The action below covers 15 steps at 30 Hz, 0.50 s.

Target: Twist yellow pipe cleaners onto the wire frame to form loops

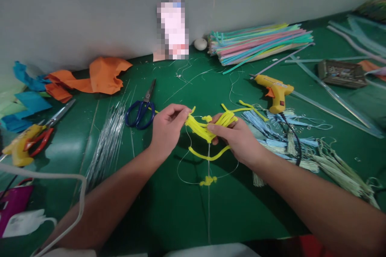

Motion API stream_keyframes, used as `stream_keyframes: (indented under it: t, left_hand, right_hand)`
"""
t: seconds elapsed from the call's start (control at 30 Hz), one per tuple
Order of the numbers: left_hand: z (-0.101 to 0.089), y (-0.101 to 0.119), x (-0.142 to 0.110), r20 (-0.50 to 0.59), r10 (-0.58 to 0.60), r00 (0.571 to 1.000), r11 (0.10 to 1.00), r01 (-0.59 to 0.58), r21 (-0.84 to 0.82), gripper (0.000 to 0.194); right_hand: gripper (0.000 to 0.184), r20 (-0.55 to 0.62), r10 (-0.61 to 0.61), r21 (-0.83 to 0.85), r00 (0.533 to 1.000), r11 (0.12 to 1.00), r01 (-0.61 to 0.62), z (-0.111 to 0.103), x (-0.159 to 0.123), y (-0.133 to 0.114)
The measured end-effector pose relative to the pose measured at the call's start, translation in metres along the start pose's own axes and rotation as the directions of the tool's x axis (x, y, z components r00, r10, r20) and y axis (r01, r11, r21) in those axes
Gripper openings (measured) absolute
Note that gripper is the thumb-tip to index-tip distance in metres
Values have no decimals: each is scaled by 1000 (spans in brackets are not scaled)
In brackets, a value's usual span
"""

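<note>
Both my hands hold a bundle of yellow pipe cleaners (205,125) above the green table (169,200). My left hand (167,128) pinches the left end of the bundle with closed fingers. My right hand (233,134) wraps around its right part, thumb on top. One yellow strand curves loose below the bundle. A thin thread (208,192) hangs down from it, with a small yellow knot (208,180) on it.
Blue-handled scissors (140,110) lie left of my hands, a yellow glue gun (276,90) to the right with its black cord. Tassels (316,156) spread at right. Colored pipe cleaners (259,42) are stacked at the back. Orange paper (99,74), wires (107,144), another glue gun (21,148) lie left.
</note>
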<state>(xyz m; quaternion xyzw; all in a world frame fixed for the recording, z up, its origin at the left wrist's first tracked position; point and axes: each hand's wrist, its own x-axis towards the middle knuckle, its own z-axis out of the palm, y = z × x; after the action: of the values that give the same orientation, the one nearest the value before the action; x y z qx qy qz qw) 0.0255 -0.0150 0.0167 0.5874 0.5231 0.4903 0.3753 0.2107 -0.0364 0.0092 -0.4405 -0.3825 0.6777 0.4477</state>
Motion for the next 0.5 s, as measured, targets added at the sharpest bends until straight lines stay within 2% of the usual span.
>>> stream_keyframes:
  t: [0.13, 0.3, 0.37, 0.5]
  left_hand:
    - [1, 5, -4, 94, 14, 995, 999, -9, -53, 26]
    - [4, -2, -7, 231, -96, 968, 949, 159, -274, 38]
    - [5, -4, -6, 243, -113, 963, 939, 184, -290, 34]
    - [5, -1, -5, 198, -125, 972, 944, 177, -277, 25]
  right_hand:
    - [26, -26, -29, 18, 999, 999, 29, -2, 0, 1]
    - [26, -33, -41, -7, 999, 999, 40, -2, 1, 1]
    - [26, -38, -43, -18, 998, 999, 42, -2, 0, 0]
    - [26, -47, -41, -30, 998, 999, 40, -1, 0, -1]
